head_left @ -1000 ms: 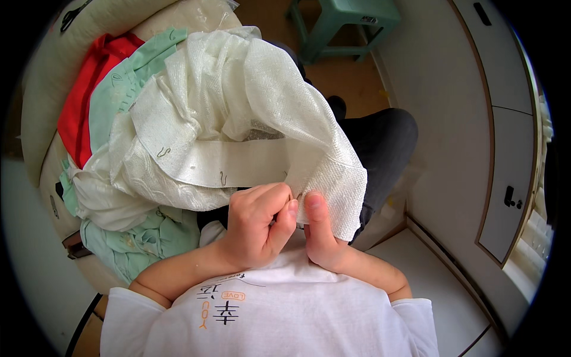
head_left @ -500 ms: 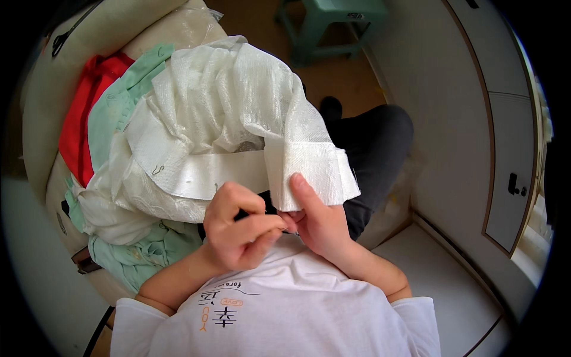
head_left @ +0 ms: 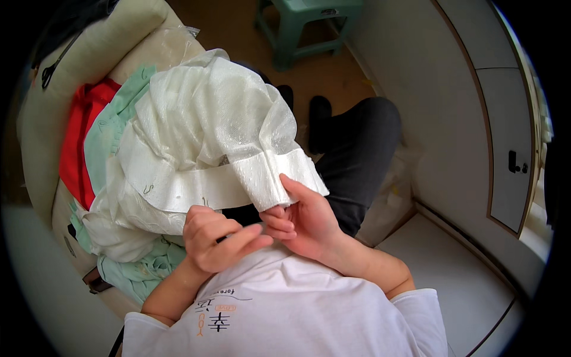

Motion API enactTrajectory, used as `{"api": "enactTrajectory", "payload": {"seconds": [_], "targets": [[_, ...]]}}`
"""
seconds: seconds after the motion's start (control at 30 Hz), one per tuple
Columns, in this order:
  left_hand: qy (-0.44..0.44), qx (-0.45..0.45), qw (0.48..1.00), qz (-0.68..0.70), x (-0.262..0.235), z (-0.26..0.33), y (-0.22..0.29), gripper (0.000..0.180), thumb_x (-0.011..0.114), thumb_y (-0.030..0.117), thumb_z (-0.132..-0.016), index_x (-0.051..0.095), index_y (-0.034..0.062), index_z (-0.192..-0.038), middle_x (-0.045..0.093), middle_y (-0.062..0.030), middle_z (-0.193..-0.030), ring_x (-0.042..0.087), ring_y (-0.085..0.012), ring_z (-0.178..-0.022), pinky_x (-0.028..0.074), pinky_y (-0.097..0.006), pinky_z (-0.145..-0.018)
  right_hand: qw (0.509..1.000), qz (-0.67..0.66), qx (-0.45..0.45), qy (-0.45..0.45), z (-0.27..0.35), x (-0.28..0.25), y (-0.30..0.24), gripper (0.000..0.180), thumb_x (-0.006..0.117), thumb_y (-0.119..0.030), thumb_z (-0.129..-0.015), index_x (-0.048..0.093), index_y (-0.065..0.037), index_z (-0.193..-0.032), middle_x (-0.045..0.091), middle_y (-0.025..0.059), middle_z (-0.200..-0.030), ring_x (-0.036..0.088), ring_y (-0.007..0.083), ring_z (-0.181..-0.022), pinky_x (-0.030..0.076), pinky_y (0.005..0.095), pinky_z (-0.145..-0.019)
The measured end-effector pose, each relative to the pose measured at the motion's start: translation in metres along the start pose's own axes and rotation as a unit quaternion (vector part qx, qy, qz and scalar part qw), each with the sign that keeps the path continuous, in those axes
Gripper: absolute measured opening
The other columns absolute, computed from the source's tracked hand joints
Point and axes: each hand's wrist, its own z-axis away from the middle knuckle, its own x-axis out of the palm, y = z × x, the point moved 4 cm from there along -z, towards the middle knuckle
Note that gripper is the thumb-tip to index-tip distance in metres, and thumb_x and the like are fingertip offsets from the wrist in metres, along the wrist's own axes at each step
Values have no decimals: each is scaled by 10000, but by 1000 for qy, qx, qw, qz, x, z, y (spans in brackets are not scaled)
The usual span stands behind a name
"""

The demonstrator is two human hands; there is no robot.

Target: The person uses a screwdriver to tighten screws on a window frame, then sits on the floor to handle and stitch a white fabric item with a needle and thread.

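A white sheer curtain [head_left: 184,113] with a stiff white heading band [head_left: 257,178] lies bunched across my lap. My right hand [head_left: 312,220] is shut on a folded part of the band, thumb on top and fingers curled underneath. Left of it, close to the band's lower edge, my left hand [head_left: 215,238] has its fingers half bent and tips apart. Its fingertips are a little blurred, and I see nothing held between them. Two thin bent wire hooks, one [head_left: 148,189] farther left and another [head_left: 204,202] just above my left hand, show on the band.
Red cloth [head_left: 83,137] and mint green cloth [head_left: 113,125] lie left of the curtain on a cream sofa [head_left: 113,38]. Dark scissors [head_left: 49,74] rest on its arm. A green stool [head_left: 309,27] stands ahead; a pale cabinet [head_left: 499,137] rises at the right.
My left hand has drawn back leftward from my right hand, its pinch loosened. The right hand and the held band have shifted slightly left, and the whole view has moved a little.
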Motion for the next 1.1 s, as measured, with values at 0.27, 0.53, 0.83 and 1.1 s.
{"api": "enactTrajectory", "payload": {"seconds": [0.27, 0.53, 0.83, 1.1], "targets": [[-259, -480, 681, 489, 34, 44, -20, 287, 626, 302, -982, 653, 73, -1152, 660, -106, -1197, 648, -224, -986, 518, -319, -762, 994, 67, -31, -80, 30, 24, -24, 401, 291, -417, -1091, 563, -126, -1045, 260, -69, -597, 210, 89, -494, 216, 243, -461], [94, -577, 340, 736, 63, 44, -31, 423, 547, 336, -1037, 502, 131, -1405, 588, -59, -1371, 561, -225, -1228, 457, -425, -1018, 995, 50, -67, -55, 66, 21, -39, 395, 346, -444, -1087, 551, -123, -985, 270, -70, -603, 233, 74, -502, 217, 241, -481], [68, -459, 742, 484, -7, 111, -87, 311, 609, 91, -954, 583, -31, -1239, 632, -171, -1241, 600, -316, -1154, 495, -450, -993, 660, 740, -1, 131, 148, -60, -172, 457, 560, -455, -1016, 585, -102, -726, 485, -53, -633, 436, 78, -586, 382, 272, -531], [71, -598, 506, 617, 30, 79, -58, 398, 592, 146, -1011, 527, -31, -1362, 615, -133, -1340, 592, -263, -1191, 489, -380, -1004, 354, 512, -626, 469, 435, 100, -485, 285, 540, -298, -1002, 624, -68, -855, 572, 13, -705, 522, 129, -582, 436, 295, -521]]}}
